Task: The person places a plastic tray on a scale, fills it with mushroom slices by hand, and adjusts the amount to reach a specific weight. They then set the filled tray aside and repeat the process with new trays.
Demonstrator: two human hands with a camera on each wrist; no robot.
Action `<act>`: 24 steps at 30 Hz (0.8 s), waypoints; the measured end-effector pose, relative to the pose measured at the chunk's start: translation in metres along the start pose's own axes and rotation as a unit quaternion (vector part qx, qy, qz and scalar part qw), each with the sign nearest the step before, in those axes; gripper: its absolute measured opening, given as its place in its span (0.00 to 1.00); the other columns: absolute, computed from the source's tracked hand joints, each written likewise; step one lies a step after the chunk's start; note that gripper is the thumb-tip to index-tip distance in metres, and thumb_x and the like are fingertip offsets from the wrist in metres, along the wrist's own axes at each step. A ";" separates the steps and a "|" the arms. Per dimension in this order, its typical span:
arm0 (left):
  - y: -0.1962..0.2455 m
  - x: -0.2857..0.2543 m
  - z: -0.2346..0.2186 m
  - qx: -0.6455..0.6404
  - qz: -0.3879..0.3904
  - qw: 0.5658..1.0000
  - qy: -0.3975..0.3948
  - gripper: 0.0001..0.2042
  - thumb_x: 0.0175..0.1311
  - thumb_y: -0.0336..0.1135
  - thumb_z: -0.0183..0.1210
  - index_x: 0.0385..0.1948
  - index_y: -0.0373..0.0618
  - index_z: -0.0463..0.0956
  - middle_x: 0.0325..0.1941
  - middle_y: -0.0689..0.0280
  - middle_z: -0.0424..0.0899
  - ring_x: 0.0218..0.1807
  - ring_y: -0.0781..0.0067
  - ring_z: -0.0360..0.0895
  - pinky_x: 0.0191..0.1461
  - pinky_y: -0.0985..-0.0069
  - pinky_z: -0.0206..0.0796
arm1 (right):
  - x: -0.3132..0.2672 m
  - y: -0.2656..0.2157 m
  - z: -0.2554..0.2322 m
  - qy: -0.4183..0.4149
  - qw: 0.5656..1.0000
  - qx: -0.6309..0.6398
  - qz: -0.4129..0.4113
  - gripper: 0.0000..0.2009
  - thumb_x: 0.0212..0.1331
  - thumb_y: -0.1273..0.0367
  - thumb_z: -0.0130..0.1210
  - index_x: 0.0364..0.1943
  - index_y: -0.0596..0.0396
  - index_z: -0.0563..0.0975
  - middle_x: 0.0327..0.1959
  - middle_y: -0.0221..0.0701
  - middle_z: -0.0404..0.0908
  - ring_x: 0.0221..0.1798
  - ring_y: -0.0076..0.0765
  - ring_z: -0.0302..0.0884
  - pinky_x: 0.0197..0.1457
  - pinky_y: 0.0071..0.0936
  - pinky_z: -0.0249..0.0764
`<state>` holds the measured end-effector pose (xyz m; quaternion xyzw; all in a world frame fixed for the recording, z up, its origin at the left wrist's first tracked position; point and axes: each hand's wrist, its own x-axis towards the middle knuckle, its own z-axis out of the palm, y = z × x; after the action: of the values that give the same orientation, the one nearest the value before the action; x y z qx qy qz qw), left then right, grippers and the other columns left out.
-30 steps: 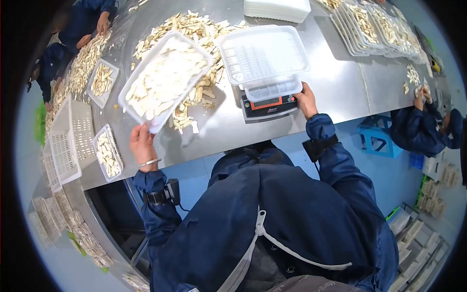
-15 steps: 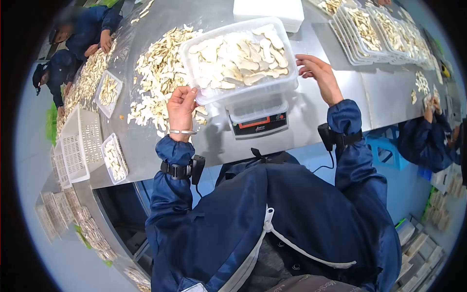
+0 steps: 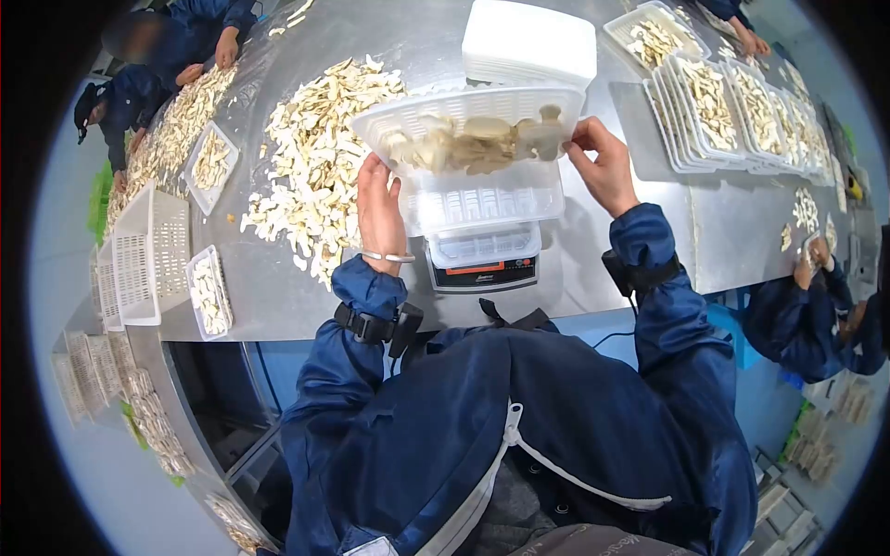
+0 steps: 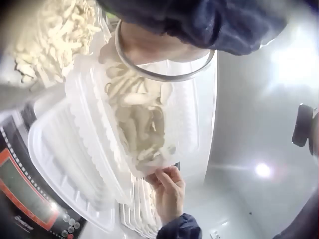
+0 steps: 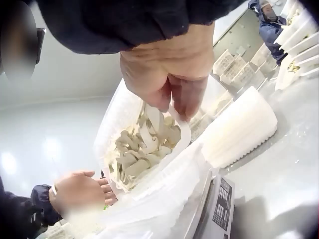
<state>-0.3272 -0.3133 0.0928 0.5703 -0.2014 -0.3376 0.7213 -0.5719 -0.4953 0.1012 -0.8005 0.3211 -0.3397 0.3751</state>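
A translucent plastic tray of pale, brown-edged slices, which look like mushroom, is tipped steeply above the scale. My right hand pinches its right end between thumb and fingers. At the opposite end my left hand lies against the tray with fingers fairly straight. The slices are blurred in the head view. Beneath the tipped tray, a clear plastic tray stands over a smaller clear container on the digital scale, whose red-framed display shows in the left wrist view.
Loose slices form a heap left of the scale. A white stack of trays stands behind it. Filled trays line the right side. White crates and a small tray of slices sit left. Other people work around the table.
The filled tray came from the left over the scale and tipped from nearly flat to steep. My right hand left the scale and took its right end; my left fingers went from pinching to straighter.
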 end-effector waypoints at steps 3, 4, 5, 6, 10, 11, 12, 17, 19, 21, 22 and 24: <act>-0.006 -0.003 0.006 -0.073 0.005 0.997 0.029 0.28 0.72 0.54 0.39 0.64 0.41 0.57 0.66 0.62 0.62 0.68 0.68 0.56 0.69 0.67 0.44 | -0.009 -0.005 0.008 0.035 0.997 -0.026 -0.070 0.05 0.55 0.79 0.56 0.34 0.61 0.73 0.31 0.34 0.79 0.34 0.29 0.79 0.41 0.23 0.74; -0.007 -0.003 0.009 -0.096 0.005 0.994 0.045 0.29 0.72 0.55 0.38 0.64 0.41 0.56 0.66 0.62 0.62 0.68 0.68 0.56 0.69 0.67 0.44 | -0.009 -0.006 0.010 0.045 0.994 -0.033 -0.098 0.05 0.55 0.79 0.56 0.35 0.61 0.73 0.32 0.34 0.79 0.35 0.30 0.79 0.42 0.24 0.74; 0.001 -0.006 0.017 -0.093 0.018 0.994 0.047 0.30 0.72 0.56 0.35 0.65 0.39 0.54 0.68 0.60 0.60 0.71 0.67 0.52 0.71 0.67 0.42 | -0.007 -0.006 0.010 0.053 0.991 -0.040 -0.118 0.06 0.54 0.80 0.56 0.35 0.61 0.73 0.34 0.35 0.80 0.36 0.33 0.79 0.42 0.25 0.74; 0.001 -0.008 0.016 -0.088 0.020 0.995 0.048 0.30 0.73 0.55 0.35 0.65 0.39 0.54 0.69 0.59 0.59 0.71 0.67 0.52 0.72 0.67 0.41 | -0.005 -0.005 0.010 0.061 0.987 -0.047 -0.139 0.07 0.52 0.81 0.56 0.35 0.60 0.73 0.36 0.36 0.80 0.37 0.37 0.80 0.42 0.26 0.75; 0.001 -0.019 0.009 -0.030 0.012 0.999 0.028 0.29 0.74 0.53 0.33 0.66 0.37 0.53 0.69 0.55 0.60 0.72 0.62 0.53 0.74 0.67 0.41 | 0.008 -0.008 -0.001 0.116 0.968 -0.119 -0.190 0.09 0.48 0.82 0.57 0.34 0.60 0.73 0.40 0.38 0.81 0.39 0.45 0.81 0.42 0.30 0.76; 0.002 -0.024 0.006 -0.005 0.006 1.000 0.016 0.29 0.74 0.52 0.33 0.66 0.36 0.53 0.68 0.54 0.61 0.71 0.61 0.54 0.74 0.67 0.42 | 0.011 -0.013 -0.001 0.111 0.972 -0.114 -0.172 0.08 0.49 0.81 0.57 0.33 0.60 0.73 0.37 0.38 0.81 0.37 0.43 0.81 0.40 0.30 0.76; 0.004 -0.026 0.003 0.039 0.011 0.999 -0.013 0.29 0.74 0.52 0.32 0.65 0.36 0.54 0.67 0.54 0.63 0.70 0.61 0.57 0.74 0.67 0.44 | 0.014 -0.015 0.001 0.106 0.976 -0.109 -0.155 0.07 0.50 0.80 0.58 0.32 0.60 0.73 0.35 0.37 0.80 0.34 0.41 0.80 0.39 0.30 0.75; 0.009 -0.024 -0.035 0.277 0.117 0.953 -0.036 0.19 0.71 0.39 0.43 0.57 0.36 0.66 0.57 0.53 0.73 0.60 0.64 0.69 0.63 0.69 0.59 | 0.065 0.030 -0.022 0.202 0.978 0.003 0.053 0.07 0.53 0.72 0.59 0.29 0.61 0.73 0.22 0.33 0.78 0.24 0.26 0.76 0.32 0.24 0.74; 0.002 -0.018 -0.050 0.378 0.147 0.914 0.007 0.18 0.64 0.33 0.54 0.55 0.39 0.70 0.38 0.58 0.78 0.44 0.71 0.74 0.45 0.73 0.68 | 0.093 0.061 -0.030 0.217 0.954 0.140 0.151 0.06 0.53 0.73 0.57 0.29 0.63 0.74 0.22 0.36 0.79 0.23 0.28 0.77 0.29 0.23 0.75; -0.013 -0.009 -0.061 0.391 0.014 0.919 -0.058 0.18 0.63 0.34 0.55 0.53 0.37 0.71 0.30 0.63 0.77 0.34 0.75 0.72 0.37 0.76 0.66 | 0.113 0.074 -0.034 0.209 0.919 0.223 0.249 0.06 0.55 0.75 0.54 0.32 0.67 0.73 0.25 0.41 0.80 0.24 0.31 0.79 0.26 0.23 0.76; -0.021 -0.005 -0.066 0.394 -0.052 0.913 -0.090 0.18 0.63 0.35 0.56 0.52 0.36 0.71 0.26 0.65 0.76 0.30 0.77 0.71 0.34 0.77 0.66 | 0.120 0.081 -0.034 0.191 0.912 0.232 0.278 0.08 0.56 0.74 0.54 0.32 0.68 0.73 0.25 0.41 0.80 0.24 0.31 0.79 0.26 0.23 0.76; -0.036 -0.001 -0.067 0.375 -0.039 0.920 -0.111 0.16 0.63 0.36 0.56 0.48 0.35 0.73 0.21 0.69 0.75 0.23 0.81 0.68 0.28 0.80 0.62 | 0.126 0.099 -0.034 0.156 0.895 0.247 0.336 0.10 0.58 0.72 0.53 0.34 0.71 0.72 0.27 0.42 0.80 0.24 0.32 0.80 0.26 0.23 0.76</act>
<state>-0.2924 -0.2708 0.0407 0.7650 -0.3698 -0.3261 0.4143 -0.5534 -0.6561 0.0748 -0.4633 0.5307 -0.3826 0.5977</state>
